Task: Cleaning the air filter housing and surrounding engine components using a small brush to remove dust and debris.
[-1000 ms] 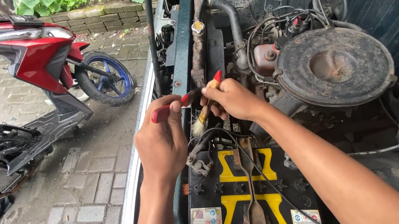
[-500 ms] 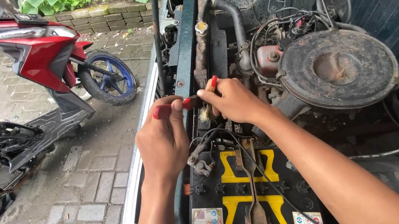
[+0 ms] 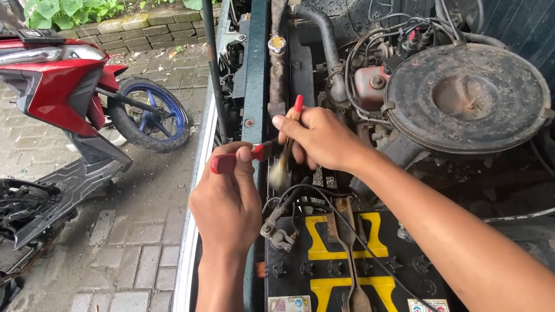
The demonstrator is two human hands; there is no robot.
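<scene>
Small paintbrush (image 3: pixel 287 143) with red handle tip is lying slanted, bristles pointing down-left below the right hand (image 3: pixel 319 138), whose fingers are closing round its shaft. Left hand (image 3: pixel 229 201), just beside, is gripping a red-handled tool (image 3: pixel 241 159) crosswise. Car battery (image 3: pixel 340 272) is sitting below both wrists.

Both my bare forearms reach forward from the lower edge of view, converging ahead of me. My left hand (image 3: pixel 226 205) shows its back, wrist straight, fingers (image 3: pixel 243 161) curled shut in a fist. My right hand (image 3: pixel 323 140) sits just beside it, slightly further out, knuckles up, its fingers pinched closed, forearm angling in from the lower right.
</scene>
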